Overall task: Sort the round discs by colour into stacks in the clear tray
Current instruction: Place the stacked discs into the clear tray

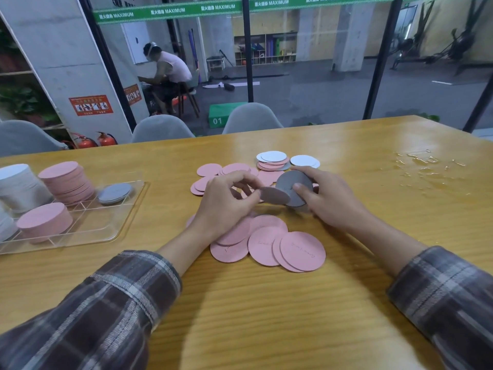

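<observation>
Loose pink discs [301, 251] lie scattered on the wooden table in front of me, with white discs [273, 156] at the far side of the pile. My right hand [330, 198] grips a small stack of grey discs [289, 186], tilted on edge. My left hand [226, 202] pinches one grey disc [276, 195] at its rim, right against that stack. The clear tray [106, 231] sits at the left. It holds two pink stacks [66, 181], a low grey stack [115, 192] and white stacks [18, 185].
A wet patch [426, 166] glistens on the table at the far right. Grey chairs [252, 118] stand behind the far table edge, and a glass wall lies beyond them. A person sits at a distance behind the glass.
</observation>
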Demonstrator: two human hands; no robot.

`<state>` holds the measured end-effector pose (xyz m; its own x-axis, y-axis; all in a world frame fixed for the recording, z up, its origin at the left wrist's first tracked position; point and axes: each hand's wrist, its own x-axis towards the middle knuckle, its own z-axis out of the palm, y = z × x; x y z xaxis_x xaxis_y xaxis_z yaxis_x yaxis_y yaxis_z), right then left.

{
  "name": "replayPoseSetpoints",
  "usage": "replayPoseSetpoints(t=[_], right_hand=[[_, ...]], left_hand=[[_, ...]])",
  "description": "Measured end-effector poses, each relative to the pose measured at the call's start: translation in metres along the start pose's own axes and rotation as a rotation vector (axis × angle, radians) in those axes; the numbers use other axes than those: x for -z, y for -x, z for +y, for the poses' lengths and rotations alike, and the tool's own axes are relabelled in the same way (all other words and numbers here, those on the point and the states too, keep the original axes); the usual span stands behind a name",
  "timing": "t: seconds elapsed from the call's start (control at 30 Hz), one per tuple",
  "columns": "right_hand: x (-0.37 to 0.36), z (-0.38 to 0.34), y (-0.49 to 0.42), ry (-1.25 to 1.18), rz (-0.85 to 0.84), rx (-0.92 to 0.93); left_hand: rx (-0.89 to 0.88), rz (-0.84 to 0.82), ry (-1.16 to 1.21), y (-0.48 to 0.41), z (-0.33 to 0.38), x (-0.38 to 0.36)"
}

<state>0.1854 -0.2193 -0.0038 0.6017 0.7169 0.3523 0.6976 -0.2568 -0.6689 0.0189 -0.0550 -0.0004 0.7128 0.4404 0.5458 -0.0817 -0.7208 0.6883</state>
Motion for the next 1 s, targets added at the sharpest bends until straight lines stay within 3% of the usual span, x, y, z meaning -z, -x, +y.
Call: replayPoseSetpoints(t=[0.57, 1.0], right_hand=[[0.000, 0.001, -0.001, -0.023, 0.010, -0.035], [-0.003, -0.015, 0.005, -0.233, -0.151, -0.044]], left_hand=[[0.218, -0.096, 0.240, -0.002, -0.008, 0.001], [0.186, -0.025, 0.165, -0.006, -0.003, -0.013]])
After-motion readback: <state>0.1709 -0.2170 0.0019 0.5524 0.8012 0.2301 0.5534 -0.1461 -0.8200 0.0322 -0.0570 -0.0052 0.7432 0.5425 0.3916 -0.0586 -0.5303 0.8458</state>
